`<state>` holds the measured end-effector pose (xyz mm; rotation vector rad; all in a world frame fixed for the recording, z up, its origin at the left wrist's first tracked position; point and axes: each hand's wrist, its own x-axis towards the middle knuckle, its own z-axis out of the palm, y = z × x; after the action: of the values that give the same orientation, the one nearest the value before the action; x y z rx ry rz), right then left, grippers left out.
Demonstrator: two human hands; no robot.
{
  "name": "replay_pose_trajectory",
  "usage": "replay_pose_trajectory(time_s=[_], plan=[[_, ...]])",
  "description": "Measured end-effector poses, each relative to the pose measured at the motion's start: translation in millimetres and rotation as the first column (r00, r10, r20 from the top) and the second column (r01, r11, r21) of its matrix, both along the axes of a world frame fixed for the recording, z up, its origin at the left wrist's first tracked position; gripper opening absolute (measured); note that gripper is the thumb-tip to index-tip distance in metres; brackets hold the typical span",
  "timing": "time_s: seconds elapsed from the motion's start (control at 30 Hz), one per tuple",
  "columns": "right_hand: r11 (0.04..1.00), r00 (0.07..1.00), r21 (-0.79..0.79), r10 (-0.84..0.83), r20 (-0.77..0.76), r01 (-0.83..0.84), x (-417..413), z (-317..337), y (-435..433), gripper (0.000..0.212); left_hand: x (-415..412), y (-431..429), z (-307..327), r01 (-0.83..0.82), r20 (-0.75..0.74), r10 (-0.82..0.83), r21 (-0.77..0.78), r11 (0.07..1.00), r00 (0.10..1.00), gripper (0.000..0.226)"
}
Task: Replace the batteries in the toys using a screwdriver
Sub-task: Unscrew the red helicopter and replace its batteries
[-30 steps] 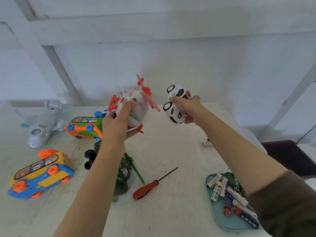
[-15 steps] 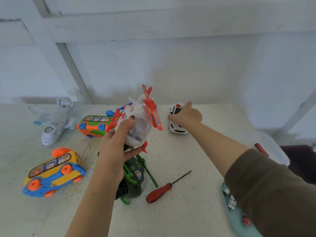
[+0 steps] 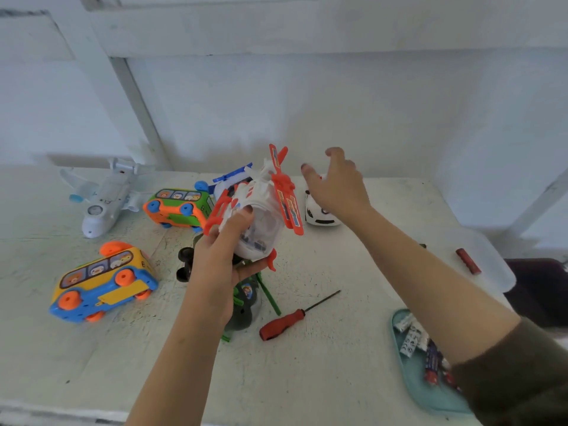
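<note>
We held the toy helicopter (image 3: 261, 207) above the table (image 3: 322, 379), the fingers (image 3: 241, 215) of our left hand (image 3: 215, 265) curled around its body, while our right hand (image 3: 336, 189) hovered spread and empty over the white toy car (image 3: 318, 215); next, we judged, it should take the red screwdriver (image 3: 284, 322).

The white-and-orange toy helicopter (image 3: 261, 195) is smooth, glossy plastic with a clear cabin. The red-handled screwdriver (image 3: 281, 324) has a matt plastic grip and a thin dark metal shaft. The white painted table (image 3: 338, 379) looks rough, grainy and matt.
</note>
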<state>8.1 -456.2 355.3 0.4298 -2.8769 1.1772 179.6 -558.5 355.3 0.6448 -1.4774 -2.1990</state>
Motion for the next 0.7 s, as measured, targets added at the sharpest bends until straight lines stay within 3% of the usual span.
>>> replay_pose_trajectory(time_s=[0.07, 0.1, 0.23, 0.37, 0.57, 0.7], plan=[[0.947, 0.974, -0.320, 0.096, 0.207, -0.025, 26, 18, 11, 0.050, 2, 9, -1, -0.025, 0.003, 0.025, -0.019, 0.999, 1.000, 0.060], [0.914, 0.948, -0.404, 0.158, 0.277, -0.034, 42, 24, 17, 0.049, 4, 15, -2, -0.042, 0.006, 0.042, -0.044, 0.998, 0.999, 0.067], [0.858, 0.842, -0.491, 0.372, 0.391, -0.151, 108, 24, 47, 0.083, 14, 45, -8, -0.178, -0.108, 0.151, -0.316, 0.932, 0.983, 0.064], [0.653, 0.725, -0.751, 0.473, 0.502, 0.094, 143, 0, 69, 0.087, 25, 80, -22, -0.240, -0.219, 0.160, -0.411, 0.879, 0.962, 0.070], [0.514, 0.617, -0.831, 0.589, 0.522, 0.212, 147, -23, 111, 0.054, 50, 119, -42, -0.151, -0.202, 0.048, -0.533, 0.833, 0.978, 0.089], [0.509, 0.459, -0.834, 0.702, 0.545, 0.213, 139, -26, 141, 0.076, 71, 121, -49, -0.221, -0.294, 0.070, -0.521, 0.824, 0.953, 0.060]])
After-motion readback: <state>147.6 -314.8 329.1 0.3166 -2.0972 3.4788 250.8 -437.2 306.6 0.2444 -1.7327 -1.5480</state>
